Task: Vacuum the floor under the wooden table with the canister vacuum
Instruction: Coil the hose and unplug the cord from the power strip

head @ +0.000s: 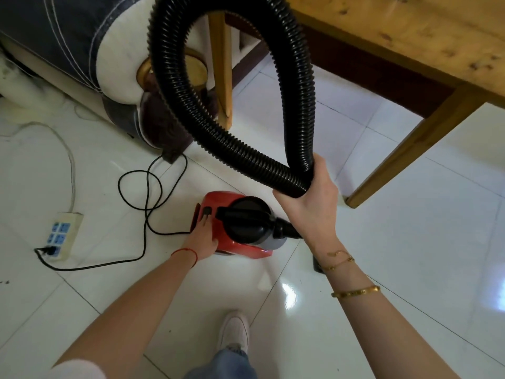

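Note:
A red canister vacuum (240,246) with a black top stands on the white tiled floor (410,242) in front of me. My left hand (202,236) rests on its rear end, fingertips on a black switch. My right hand (311,203) grips two runs of the black ribbed hose (169,86), which loops high above the vacuum and out of the top of the view. The wooden table (410,31) fills the upper right, with one leg (410,151) close to my right hand.
A black power cord (149,187) coils on the floor from the vacuum to a white power strip (64,233) at the left. A dark and white sofa arm (90,50) stands at the upper left, a wooden leg (222,77) beside it. My white shoe (235,330) is below.

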Tool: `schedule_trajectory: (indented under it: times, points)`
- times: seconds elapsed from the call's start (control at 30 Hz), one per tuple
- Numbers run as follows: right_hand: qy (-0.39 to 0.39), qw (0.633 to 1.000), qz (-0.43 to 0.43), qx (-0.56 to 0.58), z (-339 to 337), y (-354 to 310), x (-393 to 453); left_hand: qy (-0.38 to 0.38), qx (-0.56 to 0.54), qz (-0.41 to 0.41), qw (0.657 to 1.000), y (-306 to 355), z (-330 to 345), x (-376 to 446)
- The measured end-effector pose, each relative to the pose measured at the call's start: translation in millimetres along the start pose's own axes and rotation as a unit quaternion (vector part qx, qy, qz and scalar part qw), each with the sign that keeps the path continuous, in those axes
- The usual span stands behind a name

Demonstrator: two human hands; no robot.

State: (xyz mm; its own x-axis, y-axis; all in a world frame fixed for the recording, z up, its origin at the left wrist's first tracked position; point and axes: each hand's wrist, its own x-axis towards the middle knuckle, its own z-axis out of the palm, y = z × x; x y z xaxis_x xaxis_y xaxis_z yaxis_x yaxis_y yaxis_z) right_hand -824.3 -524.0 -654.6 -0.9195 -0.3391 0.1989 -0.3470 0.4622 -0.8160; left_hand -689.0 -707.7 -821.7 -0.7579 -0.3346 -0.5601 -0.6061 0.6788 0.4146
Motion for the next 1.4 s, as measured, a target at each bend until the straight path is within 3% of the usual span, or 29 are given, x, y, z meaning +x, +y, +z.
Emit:
schedule_trajectory:
  times: [0.6, 0.8, 0.83, 0.9, 0.97, 1.0, 1.1, 1.27, 1.4]
  points:
    - [0.001, 1.0, 0.008, -0.005, 6, 2, 12, 0.03, -0.014, -0.062, 0.997, -11, 25, 22]
    - [-0.002, 1.0, 0.015, -0.005, 5, 1, 12, -0.035, -0.015, -0.055, 0.998, -13, 7, 20]
    - [-0.002, 1.0, 0.014, -0.009, 4, 0, 11, -0.025, -0.029, -0.05, 0.998, -9, 4, 18]
    - [-0.004, 1.0, 0.014, -0.016, 2, -1, 11, 0.072, -0.016, -0.014, 0.997, 6, -2, 12]
    - [-0.01, 1.0, 0.017, -0.018, -1, -2, 12, 0.174, 0.055, 0.059, 0.981, 23, -7, 9]
    - [-0.016, 1.0, 0.018, -0.02, -2, -3, 13, 0.191, 0.091, 0.1, 0.972, 32, -10, 10]
    - [-0.038, 0.999, 0.016, -0.033, -6, -4, 15, 0.155, 0.191, 0.182, 0.952, 53, -16, 18]
    - [-0.069, 0.996, 0.009, -0.059, -12, -6, 25, 0.049, 0.262, 0.149, 0.952, 73, -22, 32]
    - [-0.085, 0.994, 0.011, -0.068, -16, -8, 37, 0.026, 0.297, 0.143, 0.944, 75, -28, 34]
